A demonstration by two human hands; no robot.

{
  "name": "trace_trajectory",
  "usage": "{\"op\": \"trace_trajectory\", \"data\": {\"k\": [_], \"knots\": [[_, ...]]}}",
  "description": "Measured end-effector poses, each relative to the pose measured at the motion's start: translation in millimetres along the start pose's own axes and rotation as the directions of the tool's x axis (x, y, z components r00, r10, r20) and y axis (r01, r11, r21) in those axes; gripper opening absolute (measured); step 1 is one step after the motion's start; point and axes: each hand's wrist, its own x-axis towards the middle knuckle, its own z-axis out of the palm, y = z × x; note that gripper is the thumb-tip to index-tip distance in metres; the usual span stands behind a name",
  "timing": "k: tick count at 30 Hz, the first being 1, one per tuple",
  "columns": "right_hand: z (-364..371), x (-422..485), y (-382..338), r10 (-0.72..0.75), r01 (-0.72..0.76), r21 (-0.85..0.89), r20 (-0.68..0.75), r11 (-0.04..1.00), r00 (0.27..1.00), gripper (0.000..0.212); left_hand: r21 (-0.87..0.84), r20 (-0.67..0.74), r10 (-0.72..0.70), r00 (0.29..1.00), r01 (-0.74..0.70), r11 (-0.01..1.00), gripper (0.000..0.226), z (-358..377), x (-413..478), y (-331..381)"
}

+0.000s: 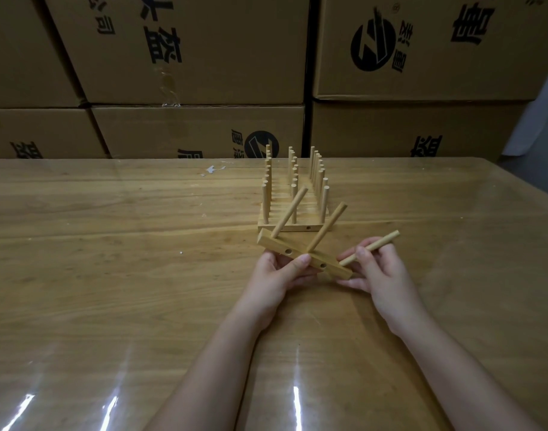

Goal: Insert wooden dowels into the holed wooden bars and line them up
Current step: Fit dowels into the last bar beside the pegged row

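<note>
Left hand (279, 272) grips bar (279, 245) tilted in air, two dowels (290, 213) seated; right hand (378, 272) pinches third dowel (386, 240), tip just beside bar's right end. Risk: skewed entry jams it or twists the bar. Finished row (290, 227) just beyond both hands could get knocked.

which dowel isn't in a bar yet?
The dowel pinched in the right hand; the rest are seated in holes, two in the left hand's bar.

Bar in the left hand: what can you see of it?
Pale wooden bar, rectangular, held tilted. Two dowels stick out of its top face; two side holes show. The left hand grips its middle, thumb on the side face. The right hand points a loose dowel at its right end.
</note>
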Motion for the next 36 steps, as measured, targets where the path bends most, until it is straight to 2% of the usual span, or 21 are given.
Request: {"op": "trace_trajectory", "data": {"k": [7, 14, 17, 19, 23, 30, 33, 36], "knots": [[-2.4, 1.7, 2.3, 0.006, -0.005, -0.055, 0.013, 0.998, 1.000, 0.010, 0.030, 0.016, 0.002, 1.000, -0.003, 1.000, 0.018, 1.4, -2.4, 1.4], [-6.1, 2.2, 8.8, -0.059, 0.060, -0.148, 0.014, 0.987, 0.998, 0.010, 0.003, 0.018, -0.007, 1.000, 0.006, 1.000, 0.028, -0.1, -0.7, 1.1], [-6.3, 1.6, 8.0, -0.033, 0.034, -0.090, 0.015, 0.995, 0.999, 0.004, -0.017, 0.031, -0.010, 0.999, 0.011, 1.000, 0.031, -0.4, -0.5, 0.5], [-4.3, 0.8, 9.5, 0.002, -0.001, -0.038, 0.027, 0.999, 1.000, 0.016, -0.041, 0.049, 0.005, 0.999, -0.003, 0.999, 0.038, -0.1, -0.7, 0.5], [-0.7, 0.6, 9.3, 0.010, -0.009, -0.008, 0.024, 1.000, 1.000, 0.008, -0.104, 0.074, 0.023, 0.997, -0.015, 0.994, 0.045, -0.6, -0.1, 0.6], [-0.8, -1.3, 6.9, -0.010, 0.010, -0.075, 0.005, 0.997, 1.000, 0.006, -0.088, 0.082, -0.003, 0.997, 0.011, 0.996, 0.055, -3.2, 0.9, 0.2], [0.0, -4.7, 3.9, -0.004, 0.006, -0.098, 0.017, 0.995, 1.000, 0.028, -0.051, 0.138, -0.021, 0.990, 0.028, 0.998, 0.049, -3.9, 0.0, 1.1], [-2.1, -4.4, -2.6, -0.012, 0.008, 0.067, 0.058, 0.998, 0.998, 0.049, -0.013, 0.198, -0.053, 0.979, 0.056, 0.998, 0.036, -3.4, -1.7, 3.3]]}}
